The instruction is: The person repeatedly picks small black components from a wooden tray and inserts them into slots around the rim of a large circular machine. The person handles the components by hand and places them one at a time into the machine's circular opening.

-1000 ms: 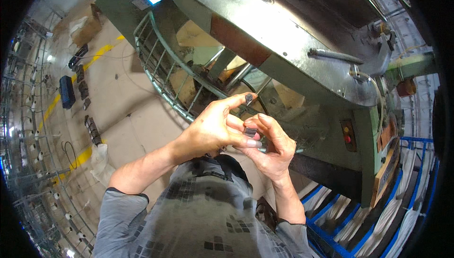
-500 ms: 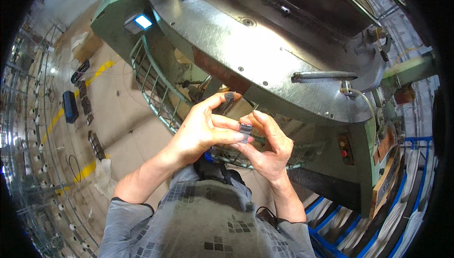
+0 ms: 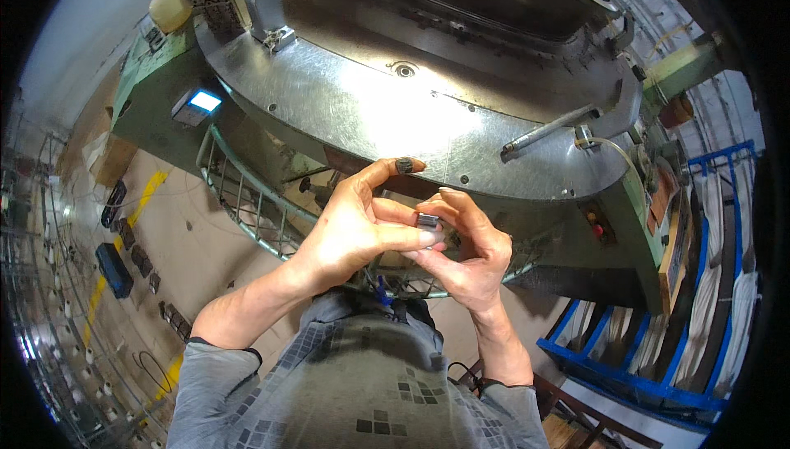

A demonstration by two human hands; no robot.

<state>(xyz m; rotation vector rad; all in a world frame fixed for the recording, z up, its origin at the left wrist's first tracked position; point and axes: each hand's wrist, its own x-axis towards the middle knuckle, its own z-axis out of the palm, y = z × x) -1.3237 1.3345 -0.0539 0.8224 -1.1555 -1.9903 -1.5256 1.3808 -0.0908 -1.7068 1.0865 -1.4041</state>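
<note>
A small shiny metal piece [image 3: 427,220], dark grey and block-like, is pinched between my two hands in front of my chest. My left hand [image 3: 337,231] grips it between the thumb and a bent finger; the index finger stretches above, with a dark band [image 3: 404,166] round it near the tip. From the other side my right hand [image 3: 471,253] closes on the same piece, thumb below and fingers curled over. The fingers cover part of the piece, so its exact kind cannot be made out. Just beyond the hands lies the curved metal rim [image 3: 346,91] of a large round machine.
A metal rod [image 3: 547,132] rests on the rim at the right. Below the rim curves a green barred guard [image 3: 247,194]. A lit screen [image 3: 204,102] is at the left, a blue rack [image 3: 642,371] at the lower right. Dark objects, including a blue-black case [image 3: 113,270], lie on the floor.
The view has shifted, so the machine's rim and rod show at a different angle. Both hands keep hold of the metal piece, which looks slightly turned between the fingers.
</note>
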